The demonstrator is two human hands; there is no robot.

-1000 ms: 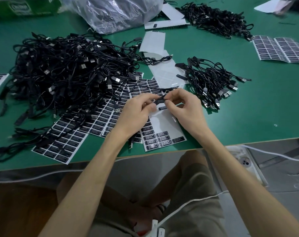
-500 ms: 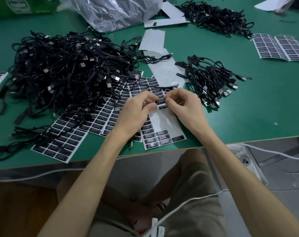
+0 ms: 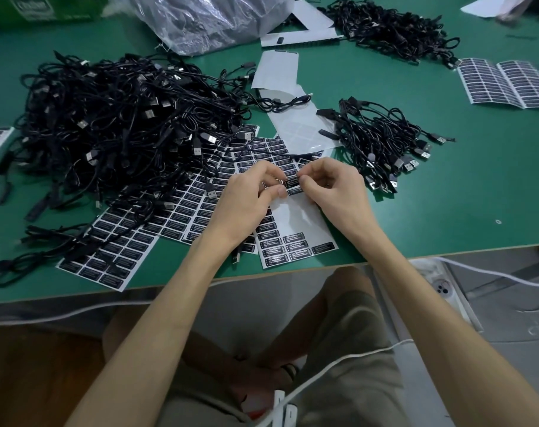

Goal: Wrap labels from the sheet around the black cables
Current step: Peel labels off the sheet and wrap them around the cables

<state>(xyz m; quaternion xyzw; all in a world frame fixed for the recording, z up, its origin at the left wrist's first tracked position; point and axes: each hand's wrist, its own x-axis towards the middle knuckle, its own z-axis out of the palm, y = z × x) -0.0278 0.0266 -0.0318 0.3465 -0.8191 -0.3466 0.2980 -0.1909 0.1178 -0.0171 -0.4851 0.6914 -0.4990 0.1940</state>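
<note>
Small black white-printed label (image 3: 292,182) pinched at either end between curled fingertips of left hand (image 3: 246,198) and right hand (image 3: 332,192), just above partly stripped white label sheet (image 3: 295,217). Large tangled heap of black cables (image 3: 114,124) at left, smaller black cable bundle (image 3: 382,140) at right. Bare green tabletop (image 3: 446,217) open rightward; front edge near wrists.

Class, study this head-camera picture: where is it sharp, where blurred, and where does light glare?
Head view: sharpest centrally, print crisp on the pinched label and near sheet; head view: the far-right sheet smears toward the corner; head view: the plastic bag shows pale glare.
</note>
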